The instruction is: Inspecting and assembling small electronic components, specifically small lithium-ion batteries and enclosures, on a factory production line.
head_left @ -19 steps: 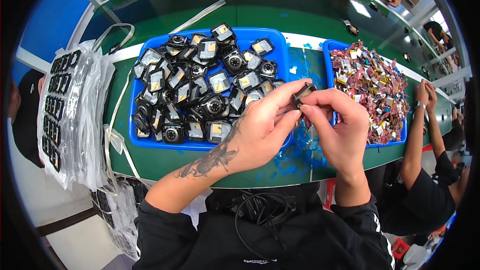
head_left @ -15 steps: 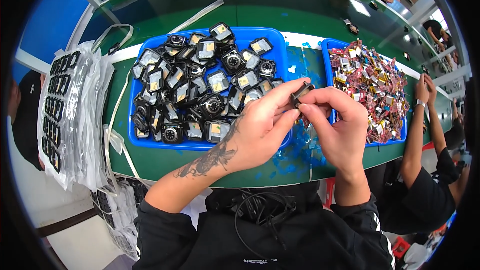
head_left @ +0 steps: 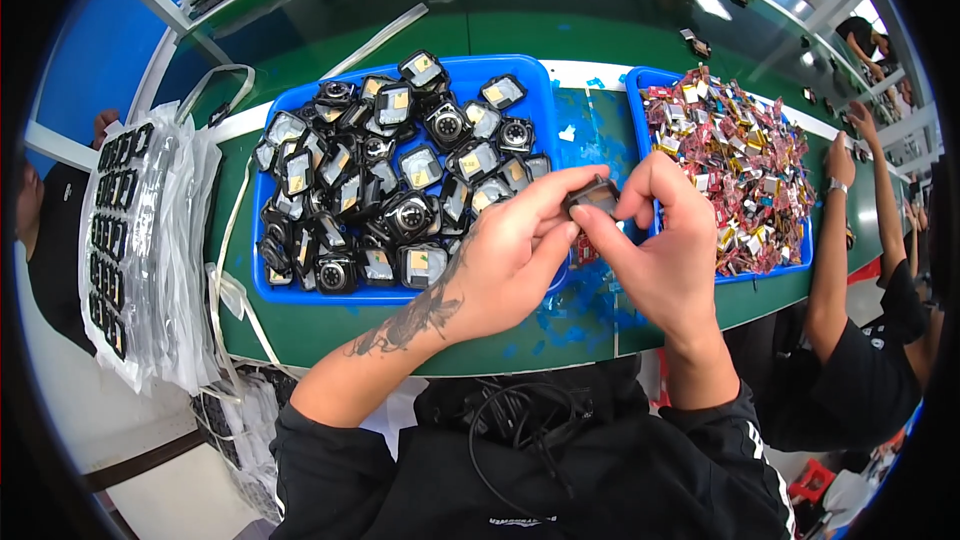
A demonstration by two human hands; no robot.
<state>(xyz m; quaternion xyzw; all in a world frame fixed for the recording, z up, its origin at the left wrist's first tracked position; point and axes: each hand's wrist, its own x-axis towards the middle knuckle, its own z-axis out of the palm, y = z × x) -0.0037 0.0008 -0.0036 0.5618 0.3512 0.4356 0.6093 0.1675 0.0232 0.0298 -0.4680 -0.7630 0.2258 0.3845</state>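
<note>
A small black watch case is held in front of me, above the gap between two blue trays. Its near edge sits in the fingers of my left hand, which are closed round it from the left. The thumb of my right hand presses on the case's face, with the index finger curled beside it. My fingertips cover part of the case. Under and beyond my left hand, a blue tray is heaped with black watch cases, some showing a round sensor back, others a pale film-covered face.
At the right, a second blue tray holds a pile of red circuit pieces and small batteries. Blue film scraps litter the green table. Stacked plastic trays stand at the left. A co-worker's arm is at the right, beyond the second tray.
The watch case has turned in my fingers, showing its flat face more. My right thumb has shifted onto it. The whole view has moved slightly, and the co-worker's hands at right have spread apart.
</note>
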